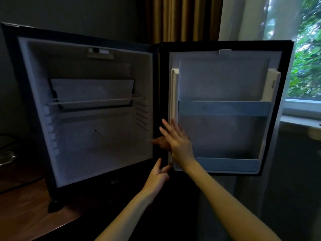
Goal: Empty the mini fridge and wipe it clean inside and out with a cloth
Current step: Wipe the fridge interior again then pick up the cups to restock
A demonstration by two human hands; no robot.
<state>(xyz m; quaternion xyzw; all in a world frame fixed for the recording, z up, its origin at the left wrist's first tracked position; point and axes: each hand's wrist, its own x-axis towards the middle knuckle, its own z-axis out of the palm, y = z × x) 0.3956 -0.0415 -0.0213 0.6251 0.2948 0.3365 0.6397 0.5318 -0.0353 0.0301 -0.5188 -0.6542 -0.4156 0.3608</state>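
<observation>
Mini fridge (90, 153): black cabinet on a wooden top (26, 214). Door (224, 80) swung wide to the right. Bare inside save a wire shelf (95, 101); door racks bare too.

Cloth: none in view.

Right hand (178, 145): fingers straight and spread, laid on the hinge-side edge of the door liner, thumb reaching left toward the cabinet.

Left hand (156, 176): nearer and lower, at the foot of the hinge gap, fingers part-curled. Pinching anything or not: cannot tell.

Judged emptied; wiping due. Fetch cloth, steady door, wipe from top down, work into hinge seam and gasket folds.
</observation>
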